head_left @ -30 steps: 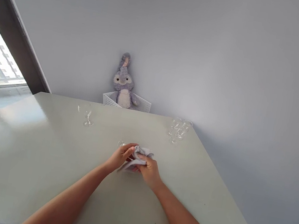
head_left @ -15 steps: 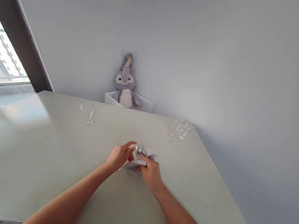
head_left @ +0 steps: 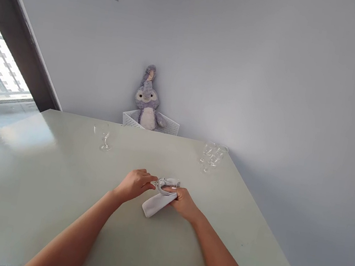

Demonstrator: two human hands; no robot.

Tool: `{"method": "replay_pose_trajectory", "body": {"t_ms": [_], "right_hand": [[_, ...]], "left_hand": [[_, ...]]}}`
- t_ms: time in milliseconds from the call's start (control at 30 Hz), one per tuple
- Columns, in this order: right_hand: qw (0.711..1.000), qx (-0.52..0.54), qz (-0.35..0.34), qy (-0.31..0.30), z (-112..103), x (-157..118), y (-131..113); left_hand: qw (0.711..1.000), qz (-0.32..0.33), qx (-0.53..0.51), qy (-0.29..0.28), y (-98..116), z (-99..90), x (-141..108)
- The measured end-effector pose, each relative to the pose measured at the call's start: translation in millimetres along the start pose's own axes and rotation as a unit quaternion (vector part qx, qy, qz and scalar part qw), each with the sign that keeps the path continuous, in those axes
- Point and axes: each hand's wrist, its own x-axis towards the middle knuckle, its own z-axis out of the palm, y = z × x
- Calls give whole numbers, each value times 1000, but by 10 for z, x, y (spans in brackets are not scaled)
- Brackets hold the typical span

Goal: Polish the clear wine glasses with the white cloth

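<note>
Head cam: right hand [head_left: 184,201] has its fingers [head_left: 172,190] closed on a grey cloth [head_left: 157,206] lying on the counter [head_left: 48,202]. Left hand [head_left: 135,185] is curled, fingertips [head_left: 152,180] right at the cloth's top fold, can't tell if it's gripping. Wine glass [head_left: 105,138] and a glass cluster [head_left: 210,157] sit further back, plush bunny [head_left: 147,98] in a white basket [head_left: 165,125] behind them.
</note>
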Motion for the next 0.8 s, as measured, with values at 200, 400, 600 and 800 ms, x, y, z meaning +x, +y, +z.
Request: {"method": "replay_pose_trajectory", "body": {"t_ms": [200,400,600,800], "right_hand": [[959,-262,-93,64,-147,24,122],[904,-358,-138,191,-225,19,202],[865,-309,-214,331,-345,-41,170],[851,-404,-254,217,-117,-68,8]], "left_hand": [[976,-163,-125,-70,68,-42,27],[943,-253,-202,-75,114,-71,34],[926,-345,-155,17,-64,-89,46],[946,-319,-50,40,-1,-16,46]]}}
